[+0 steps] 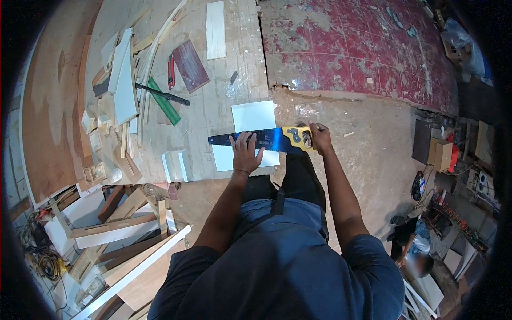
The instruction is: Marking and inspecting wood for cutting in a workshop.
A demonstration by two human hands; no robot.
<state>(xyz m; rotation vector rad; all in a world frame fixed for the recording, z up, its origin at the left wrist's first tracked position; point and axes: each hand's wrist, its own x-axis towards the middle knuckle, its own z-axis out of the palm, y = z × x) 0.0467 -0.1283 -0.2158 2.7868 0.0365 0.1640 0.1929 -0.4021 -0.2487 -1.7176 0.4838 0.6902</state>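
Observation:
A hand saw (274, 137) with a dark blue blade and a yellow and black handle lies crosswise over white board (254, 113) at the table's near edge. Its tip points left. My right hand (321, 138) is closed on the handle at the right, past the board's side. Flat on the blade's middle rests my left hand (245, 152), fingers spread, thumb reaching right over the lower white part. The blade and hand cover the board's middle, so I cannot tell whether it is one piece or two. Left of it stands a small white channel-shaped piece (176, 166).
Across the wooden table (202, 112) lie a green strip (164, 101), a black bar-shaped tool (162, 94), a red tool (171, 72), a dark red board (190, 66) and piled offcuts (125, 80). Scrap wood (122, 234) heaps at lower left. Another person (416, 248) is at lower right.

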